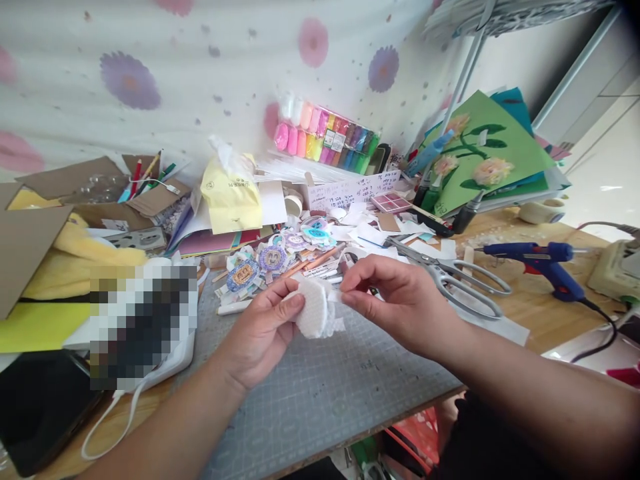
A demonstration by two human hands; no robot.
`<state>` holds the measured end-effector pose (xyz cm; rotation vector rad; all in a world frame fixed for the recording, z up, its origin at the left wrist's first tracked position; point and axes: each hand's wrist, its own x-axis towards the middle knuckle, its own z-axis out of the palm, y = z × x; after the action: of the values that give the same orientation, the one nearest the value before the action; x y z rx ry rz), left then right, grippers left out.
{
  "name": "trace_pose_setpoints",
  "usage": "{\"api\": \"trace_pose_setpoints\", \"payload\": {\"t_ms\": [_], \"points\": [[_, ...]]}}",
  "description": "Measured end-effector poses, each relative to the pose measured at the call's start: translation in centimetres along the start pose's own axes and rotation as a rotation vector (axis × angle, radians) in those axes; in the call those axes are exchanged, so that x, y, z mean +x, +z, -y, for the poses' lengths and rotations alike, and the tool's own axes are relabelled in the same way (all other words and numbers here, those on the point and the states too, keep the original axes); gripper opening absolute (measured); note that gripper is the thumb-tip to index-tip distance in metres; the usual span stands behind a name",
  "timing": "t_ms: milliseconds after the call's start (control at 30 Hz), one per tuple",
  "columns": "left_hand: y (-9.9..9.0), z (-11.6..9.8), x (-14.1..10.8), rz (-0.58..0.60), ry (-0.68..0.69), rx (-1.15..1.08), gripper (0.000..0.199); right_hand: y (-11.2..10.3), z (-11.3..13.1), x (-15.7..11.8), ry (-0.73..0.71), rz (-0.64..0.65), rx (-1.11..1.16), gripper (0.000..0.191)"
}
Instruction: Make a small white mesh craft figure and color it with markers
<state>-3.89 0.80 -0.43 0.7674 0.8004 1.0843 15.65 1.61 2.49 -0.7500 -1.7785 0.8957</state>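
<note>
Over the grey cutting mat (280, 400), my left hand (270, 327) grips a white, soft-looking piece with a rounded outline (313, 308) between thumb and fingers. Small pale tabs stick out along the right side of this piece. My right hand (390, 300) is closed in a pinch at one of those tabs (334, 295), with thumb and forefinger together. Behind my hands lie several decorated badge-like pieces, among them a blue and orange one (243, 274) and a purple one (273, 258). Grey-handled scissors (445, 270) rest just beyond my right hand.
A blue glue gun (543, 257) stands at the right, its cord running off the table. Colourful clay packs (327, 140) lean at the back beside a yellow bag (230, 193). Cardboard boxes (37, 247) and a blurred device with a white cable (133, 417) occupy the left.
</note>
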Motion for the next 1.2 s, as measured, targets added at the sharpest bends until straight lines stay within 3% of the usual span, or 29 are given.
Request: {"api": "trace_pose_setpoints", "payload": {"t_ms": [367,467,533,600,667,700,800,867,967,1067,1200], "points": [[0.2,0.3,-0.4,0.013,-0.021,-0.044,0.014,0.1,0.0,-0.4,-0.476,0.094,-0.557,0.021],[0.0,0.2,-0.2,0.018,-0.019,-0.061,0.015,-0.6,0.4,-0.6,-0.533,0.131,-0.622,0.024],[-0.1,0.1,0.0,0.009,-0.009,-0.060,0.014,-1.7,0.3,-0.5,-0.504,0.071,-0.536,0.023],[-0.3,-0.2,0.2,-0.046,0.011,-0.067,0.016,-3.2,-0.3,-0.3,-0.404,-0.100,-0.462,0.017],[-0.4,-0.4,0.4,-0.130,0.031,-0.091,0.017,-4.9,-1.4,0.0,-0.207,-0.264,-0.499,0.006],[-0.4,-0.4,0.5,-0.168,0.034,-0.108,0.015,-5.6,-2.1,0.0,-0.079,-0.267,-0.553,0.008],[-0.5,-0.4,0.7,-0.219,0.012,-0.155,0.011,-6.9,-3.8,-0.3,0.167,0.042,-0.736,0.016],[-0.5,-0.4,0.7,-0.220,0.005,-0.159,0.012,-6.9,-4.3,-0.9,0.167,0.260,-0.779,0.012],[-0.4,-0.5,0.5,-0.201,0.011,-0.135,0.015,-6.6,-4.5,-1.6,0.115,0.407,-0.806,0.017],[-0.1,-0.7,0.2,-0.181,0.001,-0.104,0.012,-7.5,-4.4,-1.8,0.106,0.377,-0.872,0.020],[0.3,-0.7,0.0,-0.223,-0.013,-0.052,0.014,-11.6,-3.7,-1.6,0.115,0.194,-0.917,0.021]]}}
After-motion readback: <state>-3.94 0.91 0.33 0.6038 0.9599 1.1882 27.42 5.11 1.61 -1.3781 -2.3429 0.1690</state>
